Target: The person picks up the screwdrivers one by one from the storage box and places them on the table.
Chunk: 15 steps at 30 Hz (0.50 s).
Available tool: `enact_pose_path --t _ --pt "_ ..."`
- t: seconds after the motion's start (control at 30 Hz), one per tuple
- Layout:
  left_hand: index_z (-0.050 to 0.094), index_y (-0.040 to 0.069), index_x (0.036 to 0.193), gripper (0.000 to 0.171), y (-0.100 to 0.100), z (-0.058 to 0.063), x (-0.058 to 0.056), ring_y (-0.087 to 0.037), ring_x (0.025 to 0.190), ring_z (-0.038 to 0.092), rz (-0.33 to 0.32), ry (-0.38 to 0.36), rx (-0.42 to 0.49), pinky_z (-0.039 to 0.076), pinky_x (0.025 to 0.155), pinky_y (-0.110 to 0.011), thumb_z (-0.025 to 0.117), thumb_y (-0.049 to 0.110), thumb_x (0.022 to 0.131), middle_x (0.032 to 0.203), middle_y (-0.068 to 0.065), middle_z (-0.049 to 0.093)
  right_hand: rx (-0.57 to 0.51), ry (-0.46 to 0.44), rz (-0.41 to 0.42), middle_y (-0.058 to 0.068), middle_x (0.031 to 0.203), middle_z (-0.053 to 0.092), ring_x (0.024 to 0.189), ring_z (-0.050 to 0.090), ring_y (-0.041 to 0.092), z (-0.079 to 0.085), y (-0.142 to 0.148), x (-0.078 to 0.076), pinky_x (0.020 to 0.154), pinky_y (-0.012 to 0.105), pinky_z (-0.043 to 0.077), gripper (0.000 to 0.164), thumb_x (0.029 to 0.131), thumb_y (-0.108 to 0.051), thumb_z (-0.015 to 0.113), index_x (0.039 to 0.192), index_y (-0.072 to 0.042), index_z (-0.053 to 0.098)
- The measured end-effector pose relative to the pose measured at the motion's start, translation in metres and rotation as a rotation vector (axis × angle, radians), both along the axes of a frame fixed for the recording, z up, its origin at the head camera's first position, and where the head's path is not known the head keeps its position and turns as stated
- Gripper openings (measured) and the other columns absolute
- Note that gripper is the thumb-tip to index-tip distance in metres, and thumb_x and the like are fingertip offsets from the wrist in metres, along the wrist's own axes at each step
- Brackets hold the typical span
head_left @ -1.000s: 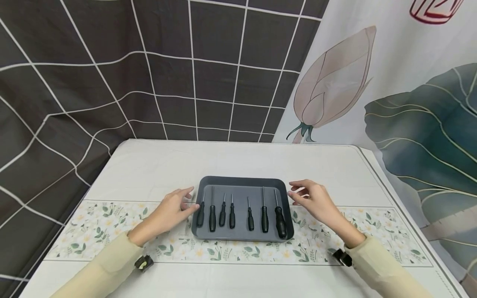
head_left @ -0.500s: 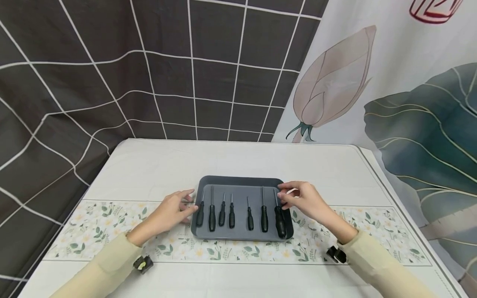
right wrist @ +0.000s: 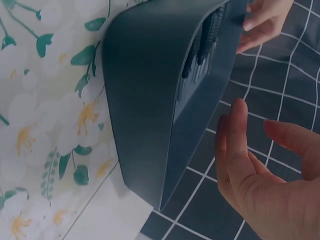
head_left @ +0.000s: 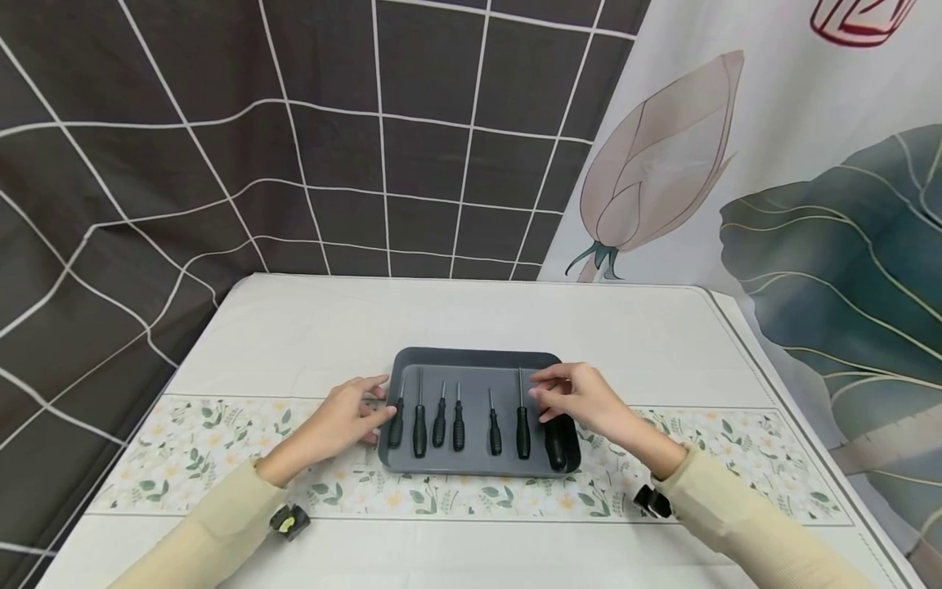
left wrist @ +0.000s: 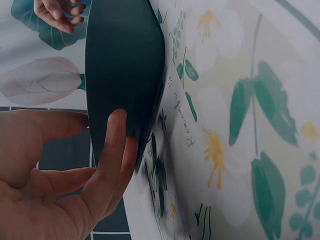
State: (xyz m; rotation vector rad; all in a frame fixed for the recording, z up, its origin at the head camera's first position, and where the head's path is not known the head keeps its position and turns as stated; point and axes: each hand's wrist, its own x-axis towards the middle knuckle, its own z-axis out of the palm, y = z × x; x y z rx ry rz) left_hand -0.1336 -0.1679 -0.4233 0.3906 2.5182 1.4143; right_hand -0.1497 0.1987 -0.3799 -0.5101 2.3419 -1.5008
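A dark grey tray [head_left: 471,468] stands on the table with several black-handled screwdrivers lying side by side in it. My left hand [head_left: 344,419] holds its left wall: the thumb laps over the rim near the leftmost screwdriver [head_left: 396,427], and in the left wrist view fingers [left wrist: 116,135] lie against the outer wall. Over the tray's right part hovers my right hand [head_left: 581,401], fingers bent loosely and thumb apart, nothing between them. It covers the shaft of the thick-handled screwdriver [head_left: 555,446]. Just left of its fingertips lies a long screwdriver [head_left: 522,429].
The table [head_left: 471,315] wears a white cloth with a floral band [head_left: 199,446]. Behind it hangs a dark gridded curtain [head_left: 309,147], and at the right a white curtain [head_left: 662,270] with large plant prints.
My right hand has moved left, from beside the tray's right rim to over its right end. The left hand stays at the left wall, and the screwdrivers lie as before.
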Motion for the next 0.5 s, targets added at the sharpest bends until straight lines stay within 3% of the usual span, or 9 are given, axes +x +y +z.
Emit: enact_pose_path --t 0.3,0.5 --pt "0.036 -0.015 0.145 0.060 0.003 -0.001 -0.002 -0.015 0.062 0.066 -0.008 0.025 -0.028 0.062 0.054 -0.025 0.065 0.005 0.097 0.121 -0.027 0.055 -0.037 -0.096 0.024 0.032 0.103 0.064 0.077 0.071 0.032 -0.005 -0.012 0.001 0.073 0.051 0.063 0.039 0.097 -0.002 0.061 0.125 0.023 0.053" --pt "0.036 -0.015 0.145 0.060 0.005 -0.001 -0.002 -0.014 0.061 0.066 -0.010 0.024 -0.031 0.062 0.053 -0.026 0.065 0.000 0.095 0.119 -0.028 0.057 -0.077 -0.167 0.029 0.034 0.104 0.064 0.079 0.071 0.035 -0.008 -0.022 0.001 0.072 0.047 0.064 0.038 0.097 -0.001 0.061 0.125 0.024 0.052"
